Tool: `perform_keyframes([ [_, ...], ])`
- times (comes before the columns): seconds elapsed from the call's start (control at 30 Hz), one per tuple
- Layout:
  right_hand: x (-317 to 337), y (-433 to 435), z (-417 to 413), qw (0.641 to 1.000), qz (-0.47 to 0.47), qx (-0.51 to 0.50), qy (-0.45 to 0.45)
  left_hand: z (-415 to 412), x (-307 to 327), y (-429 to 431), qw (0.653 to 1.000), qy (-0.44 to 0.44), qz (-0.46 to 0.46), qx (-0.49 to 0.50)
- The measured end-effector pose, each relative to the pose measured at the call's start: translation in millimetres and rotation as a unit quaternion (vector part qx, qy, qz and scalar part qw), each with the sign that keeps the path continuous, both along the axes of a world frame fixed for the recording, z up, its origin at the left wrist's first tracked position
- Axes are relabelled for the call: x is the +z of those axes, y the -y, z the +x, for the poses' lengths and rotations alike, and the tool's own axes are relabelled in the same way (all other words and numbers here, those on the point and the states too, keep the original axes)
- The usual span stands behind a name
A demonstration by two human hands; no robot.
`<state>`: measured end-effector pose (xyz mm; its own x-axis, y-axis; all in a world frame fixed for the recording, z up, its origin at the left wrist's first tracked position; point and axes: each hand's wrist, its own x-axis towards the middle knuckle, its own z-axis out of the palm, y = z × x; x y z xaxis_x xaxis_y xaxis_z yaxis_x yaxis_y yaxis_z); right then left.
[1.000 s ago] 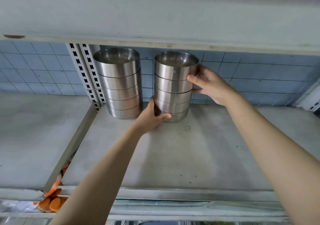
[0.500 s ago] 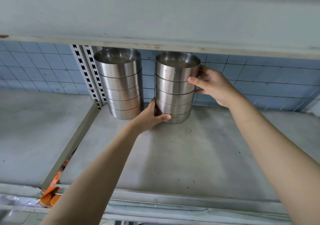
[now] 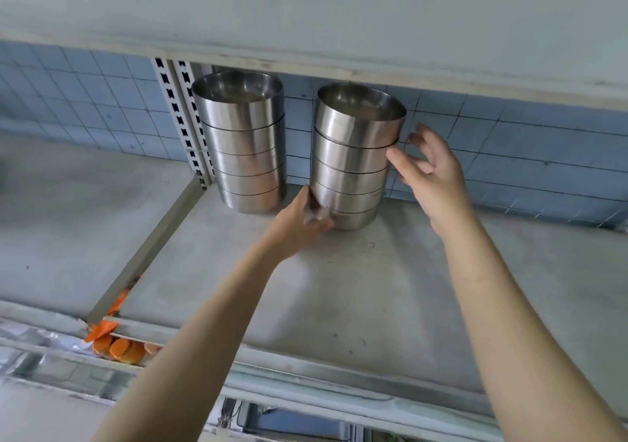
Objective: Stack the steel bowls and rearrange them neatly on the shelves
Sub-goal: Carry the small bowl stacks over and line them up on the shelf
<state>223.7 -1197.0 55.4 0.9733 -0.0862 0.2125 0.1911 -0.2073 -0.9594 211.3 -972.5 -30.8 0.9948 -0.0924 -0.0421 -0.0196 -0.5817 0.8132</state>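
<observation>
1. Between our two hands stands a stack of steel bowls [image 3: 351, 166], nested one in another, upright on the grey shelf [image 3: 339, 288].
2. Our left hand [image 3: 299, 225] is at the foot of this stack. The thumb lies up along its left side and the fingers reach across the front of the bottom bowl. The fingers are blurred, so we cannot tell whether they grip the bowl or only touch it.
3. Our right hand [image 3: 430, 173] is at the stack's right side, about halfway up. Its fingers are spread and loosely bent. The thumb tip is at the steel, touching or just short of it, and the other fingers stand apart from the stack.
4. The top bowl sits slightly off towards our right hand over the bowls below.
5. Just past our left hand, to its left, a second stack [image 3: 244, 149] of the same bowls stands on the same shelf, near the first but not touching it.
6. Left of that, a white slotted post [image 3: 178, 118] runs up the back. Behind both hands is a blue tiled wall [image 3: 509, 142].
7. An upper shelf [image 3: 306, 16] crosses above our hands.
8. Below our left forearm, some orange things [image 3: 115, 344] show through a gap; we cannot tell what they are.
</observation>
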Motion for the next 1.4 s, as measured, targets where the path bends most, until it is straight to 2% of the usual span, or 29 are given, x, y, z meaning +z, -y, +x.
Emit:
perform_keyframes([
  [0.1, -19, -16, -46, 0.992, 0.041, -0.103, 0.068, -44, -2, -13, 0.998, 0.048, 0.033, 0.010],
  [0.17, -30, -36, -73, 0.990, 0.050, -0.100, 0.083, -75, -1, -37, 0.997, 0.071, 0.026, 0.020],
  [0.23, -42, -63, -89, 0.995, 0.013, -0.055, 0.080, -105, 5, -68, 0.994, 0.085, 0.037, 0.051],
  [0.3, -50, -97, -98, 0.994, -0.063, 0.009, 0.086, -136, 14, -104, 0.989, 0.103, 0.056, 0.089],
  [0.43, -52, -188, -121, 0.971, -0.177, 0.096, 0.127, -196, 24, -191, 0.978, 0.103, 0.096, 0.152],
  [0.57, -49, -301, -152, 0.956, -0.186, 0.146, 0.172, -262, 33, -295, 0.971, 0.101, 0.086, 0.199],
  [0.77, -39, -456, -193, 0.946, -0.140, 0.221, 0.190, -344, 47, -430, 0.939, 0.117, 0.057, 0.317],
  [0.9, -29, -536, -200, 0.938, -0.111, 0.274, 0.181, -360, 54, -502, 0.921, 0.126, 0.072, 0.361],
  [1.0, -23, -599, -193, 0.929, -0.089, 0.307, 0.185, -358, 55, -558, 0.911, 0.131, 0.051, 0.387],
  [1.4, -3, -863, -128, 0.882, 0.019, 0.462, 0.094, -297, 46, -781, 0.865, 0.146, 0.026, 0.479],
])
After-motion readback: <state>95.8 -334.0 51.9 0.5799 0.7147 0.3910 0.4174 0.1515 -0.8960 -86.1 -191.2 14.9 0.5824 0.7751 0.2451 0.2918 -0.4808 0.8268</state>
